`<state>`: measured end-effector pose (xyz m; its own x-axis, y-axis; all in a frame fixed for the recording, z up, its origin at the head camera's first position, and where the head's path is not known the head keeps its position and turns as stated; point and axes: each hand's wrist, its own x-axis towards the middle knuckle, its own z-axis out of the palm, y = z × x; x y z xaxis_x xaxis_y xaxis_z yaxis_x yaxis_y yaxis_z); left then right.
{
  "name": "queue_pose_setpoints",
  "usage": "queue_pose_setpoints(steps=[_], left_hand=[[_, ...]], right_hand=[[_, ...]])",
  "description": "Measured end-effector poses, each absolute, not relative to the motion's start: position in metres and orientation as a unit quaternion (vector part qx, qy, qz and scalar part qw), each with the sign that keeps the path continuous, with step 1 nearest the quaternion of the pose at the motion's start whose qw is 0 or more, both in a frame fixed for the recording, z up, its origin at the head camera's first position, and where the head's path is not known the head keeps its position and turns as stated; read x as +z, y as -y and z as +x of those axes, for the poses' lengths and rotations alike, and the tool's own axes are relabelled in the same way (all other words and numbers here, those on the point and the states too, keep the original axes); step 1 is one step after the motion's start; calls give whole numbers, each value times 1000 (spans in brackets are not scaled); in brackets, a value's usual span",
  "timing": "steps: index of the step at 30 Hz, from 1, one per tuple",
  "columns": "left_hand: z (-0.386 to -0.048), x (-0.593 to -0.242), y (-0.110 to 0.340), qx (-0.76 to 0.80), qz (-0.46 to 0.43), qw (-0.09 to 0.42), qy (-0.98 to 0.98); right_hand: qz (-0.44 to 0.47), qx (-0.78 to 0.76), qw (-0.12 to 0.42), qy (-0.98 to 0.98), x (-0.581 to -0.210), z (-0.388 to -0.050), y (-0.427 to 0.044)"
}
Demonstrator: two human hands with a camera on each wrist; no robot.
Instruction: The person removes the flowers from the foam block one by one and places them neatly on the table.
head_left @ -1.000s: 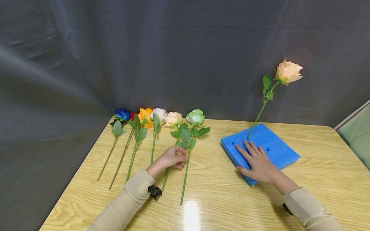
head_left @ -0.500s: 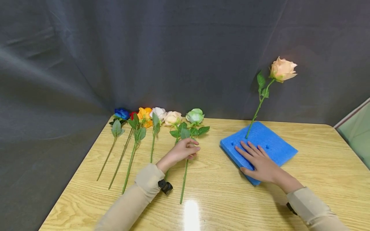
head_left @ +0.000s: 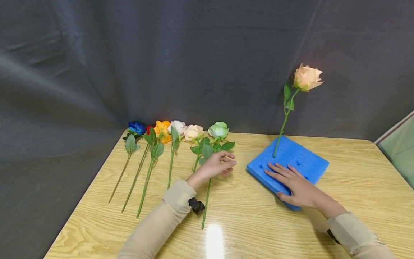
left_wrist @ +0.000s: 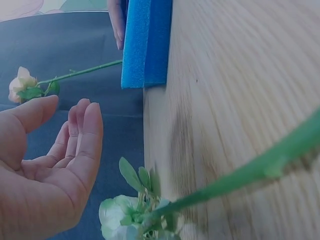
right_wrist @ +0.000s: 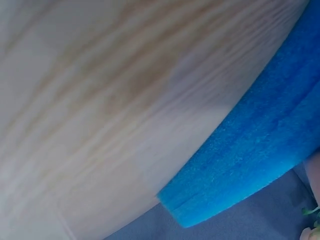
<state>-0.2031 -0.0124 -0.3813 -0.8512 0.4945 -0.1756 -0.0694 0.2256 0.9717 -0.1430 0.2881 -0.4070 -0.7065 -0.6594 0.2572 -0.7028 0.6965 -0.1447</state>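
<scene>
My left hand (head_left: 215, 166) hovers over the stem of the green rose (head_left: 218, 130), holding nothing. In the left wrist view its thumb and loosely bent fingers are apart, and the green rose (left_wrist: 120, 215) lies below them. My right hand (head_left: 299, 185) rests with spread, straight fingers on a blue foam block (head_left: 288, 151). From that block rises a peach rose (head_left: 307, 77), its stem stuck in the top and leaning right. The right wrist view shows mostly the side of the foam block (right_wrist: 250, 145); only a sliver of hand is seen there.
Left of the green rose, more roses lie in a row on the wooden table (head_left: 239, 216): cream (head_left: 193, 132), white (head_left: 177, 127), orange (head_left: 162, 130), red (head_left: 149, 129) and blue (head_left: 137, 127). A dark curtain (head_left: 207, 64) hangs behind the table.
My left hand has moved right and slightly away across the green rose's stem. The foam block has turned a little under my right hand, and the peach rose's head has shifted left.
</scene>
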Motion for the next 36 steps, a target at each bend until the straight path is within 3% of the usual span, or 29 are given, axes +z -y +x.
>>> queue_pose_setpoints(steps=[9, 15, 28, 36], left_hand=[[-205, -379, 1, 618, 136, 221, -742], [-211, -378, -12, 635, 139, 217, -728], [-217, -384, -39, 667, 141, 203, -703], [-223, -389, -64, 649, 158, 166, -725]], right_hand=[[355, 123, 96, 922, -408, -141, -287], [311, 125, 57, 940, -409, -140, -288], [360, 113, 75, 923, -406, -142, -298], [387, 106, 96, 911, -406, -143, -301]])
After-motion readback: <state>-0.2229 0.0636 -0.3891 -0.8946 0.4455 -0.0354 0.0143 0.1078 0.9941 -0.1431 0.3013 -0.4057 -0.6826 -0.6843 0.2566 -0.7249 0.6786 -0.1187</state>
